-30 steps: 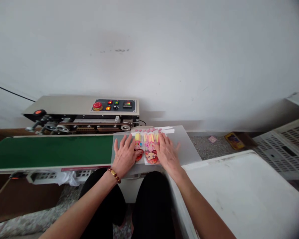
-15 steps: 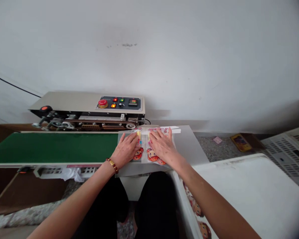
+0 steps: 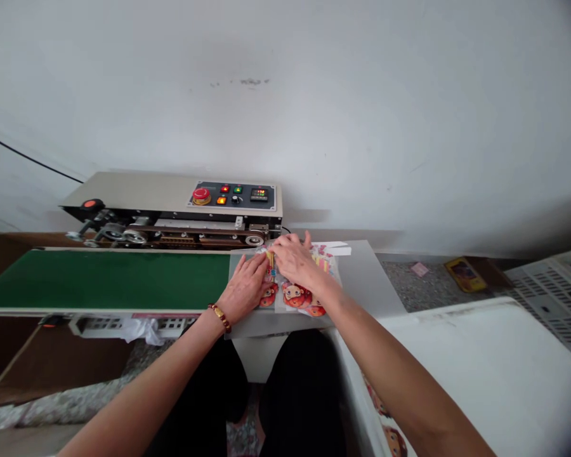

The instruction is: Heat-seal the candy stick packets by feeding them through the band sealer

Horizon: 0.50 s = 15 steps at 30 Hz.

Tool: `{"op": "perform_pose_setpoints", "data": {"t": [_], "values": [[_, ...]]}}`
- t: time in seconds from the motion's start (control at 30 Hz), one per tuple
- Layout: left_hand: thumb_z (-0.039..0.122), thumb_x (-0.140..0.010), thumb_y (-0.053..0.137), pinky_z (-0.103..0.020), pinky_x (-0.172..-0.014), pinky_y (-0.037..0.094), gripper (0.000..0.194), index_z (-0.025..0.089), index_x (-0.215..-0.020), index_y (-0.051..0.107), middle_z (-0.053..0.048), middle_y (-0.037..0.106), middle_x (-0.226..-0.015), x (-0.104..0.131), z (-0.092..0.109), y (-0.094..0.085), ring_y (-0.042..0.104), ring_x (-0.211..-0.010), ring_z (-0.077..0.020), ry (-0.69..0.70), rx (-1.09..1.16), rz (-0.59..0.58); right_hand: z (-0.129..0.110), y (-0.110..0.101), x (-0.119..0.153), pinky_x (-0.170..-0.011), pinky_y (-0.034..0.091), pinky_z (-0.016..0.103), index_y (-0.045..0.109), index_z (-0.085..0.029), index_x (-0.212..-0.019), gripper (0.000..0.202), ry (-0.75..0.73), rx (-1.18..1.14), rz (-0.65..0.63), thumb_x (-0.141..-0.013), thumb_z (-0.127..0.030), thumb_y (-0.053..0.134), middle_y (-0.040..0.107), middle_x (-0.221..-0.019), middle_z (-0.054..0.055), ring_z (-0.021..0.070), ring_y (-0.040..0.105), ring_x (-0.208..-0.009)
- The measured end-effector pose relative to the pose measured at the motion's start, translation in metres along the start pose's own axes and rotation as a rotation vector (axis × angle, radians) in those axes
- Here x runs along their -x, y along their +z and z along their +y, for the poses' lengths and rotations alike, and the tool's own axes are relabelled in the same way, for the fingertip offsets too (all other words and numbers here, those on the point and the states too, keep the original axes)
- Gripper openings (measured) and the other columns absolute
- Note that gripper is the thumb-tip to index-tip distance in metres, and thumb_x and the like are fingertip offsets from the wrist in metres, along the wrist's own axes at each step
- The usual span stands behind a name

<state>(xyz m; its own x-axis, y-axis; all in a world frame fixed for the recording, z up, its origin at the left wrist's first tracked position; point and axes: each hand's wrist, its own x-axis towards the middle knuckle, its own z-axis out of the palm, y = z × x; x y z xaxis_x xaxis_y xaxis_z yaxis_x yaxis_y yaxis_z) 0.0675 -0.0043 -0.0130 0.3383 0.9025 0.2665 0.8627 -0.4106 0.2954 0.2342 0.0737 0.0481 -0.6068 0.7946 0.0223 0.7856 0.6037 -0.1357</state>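
Printed clear plastic bags [image 3: 295, 295] with cartoon red-haired figures lie side by side on a pale grey sheet [image 3: 366, 279]. My left hand [image 3: 244, 285], with a beaded bracelet at the wrist, rests flat on the left bag, fingers stretched out and open. My right hand [image 3: 295, 259] is at the top edge of the bags, its fingers bent and closed on the left bag's upper corner; the fingertips are partly hidden. Just left of the bags stands a band sealing machine [image 3: 171, 212] with lit buttons and a green conveyor belt [image 3: 114, 279].
A white bin [image 3: 485, 362] stands at my right, with more printed pieces [image 3: 394, 439] by its near side. White strips [image 3: 333, 248] lie behind the bags. A cardboard box [image 3: 76, 362] sits below the belt. On the floor at right is a slatted crate [image 3: 552, 298].
My right hand has moved left and up, from lying flat on the right bag to the left bag's top edge. My left hand stays on the left bag. The view has shifted slightly.
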Motion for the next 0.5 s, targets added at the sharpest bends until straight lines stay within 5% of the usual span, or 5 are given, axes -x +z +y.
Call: {"op": "perform_pose_setpoints", "data": {"t": [0.27, 0.5], "values": [[0.024, -0.098, 0.05, -0.059, -0.124, 0.032, 0.05, 0.01, -0.146, 0.048, -0.02, 0.053, -0.152, -0.001, 0.003, -0.001, 0.047, -0.144, -0.0306, 0.002, -0.041, -0.034, 0.002, 0.007, 0.004, -0.117, 0.015, 0.073, 0.071, -0.02, -0.109, 0.034, -0.019, 0.037, 0.048, -0.095, -0.008, 0.043, 0.065, -0.126, 0.01, 0.0291, 0.053, -0.119], [0.024, -0.099, 0.049, -0.059, -0.124, 0.032, 0.042, 0.012, -0.139, 0.054, -0.019, 0.056, -0.148, -0.009, 0.006, -0.006, 0.052, -0.139, -0.0303, -0.016, -0.048, -0.029, 0.016, -0.007, 0.032, -0.118, 0.014, 0.072, 0.069, -0.022, -0.118, 0.037, 0.066, 0.021, 0.085, -0.099, -0.008, 0.04, 0.068, -0.129, 0.01, 0.0278, 0.055, -0.124]]}}
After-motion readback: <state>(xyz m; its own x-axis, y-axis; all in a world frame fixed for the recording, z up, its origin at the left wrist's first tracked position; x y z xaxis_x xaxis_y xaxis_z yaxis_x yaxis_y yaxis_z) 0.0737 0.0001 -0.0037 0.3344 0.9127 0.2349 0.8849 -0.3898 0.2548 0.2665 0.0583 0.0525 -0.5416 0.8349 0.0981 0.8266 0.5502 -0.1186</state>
